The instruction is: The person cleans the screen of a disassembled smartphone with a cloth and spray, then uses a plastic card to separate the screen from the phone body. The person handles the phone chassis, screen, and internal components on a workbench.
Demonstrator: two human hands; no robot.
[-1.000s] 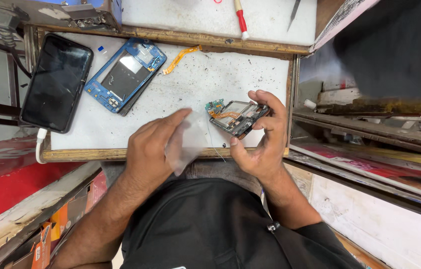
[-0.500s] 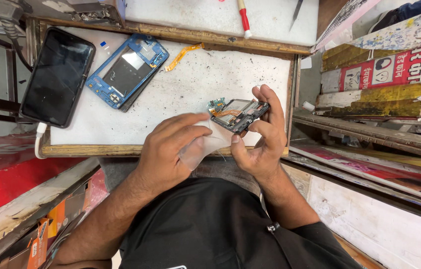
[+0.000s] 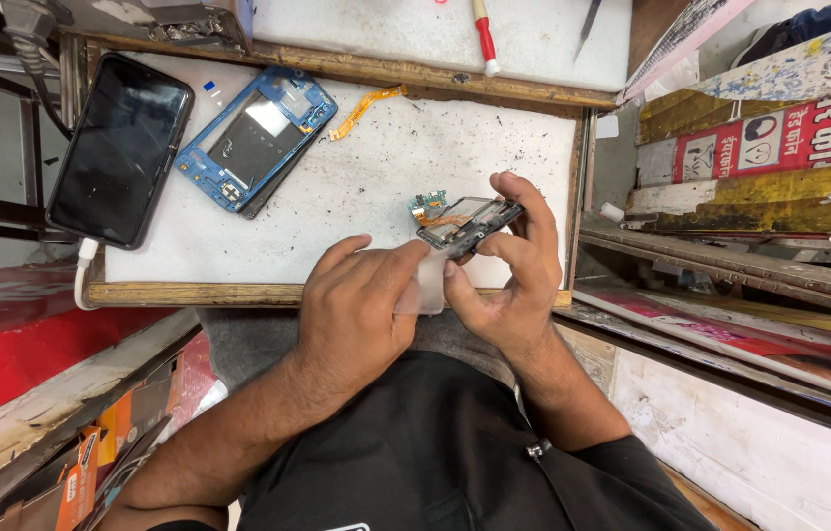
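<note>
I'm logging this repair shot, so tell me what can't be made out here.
Head view only:
- Phone part: its underside is hidden by the right hand.
- Clear film: mostly hidden behind the left hand.
- Red-handled tool: cut off by the top edge.
- Small board: too small to read.

White wood-framed work board (image 3: 356, 187) carries a black phone (image 3: 120, 147); blue phone frame (image 3: 258, 138); orange flex cable (image 3: 364, 108).

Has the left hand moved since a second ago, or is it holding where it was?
Yes. The left hand has shifted right along the wooden tray edge, closing on the phone part held by the right hand.
</note>
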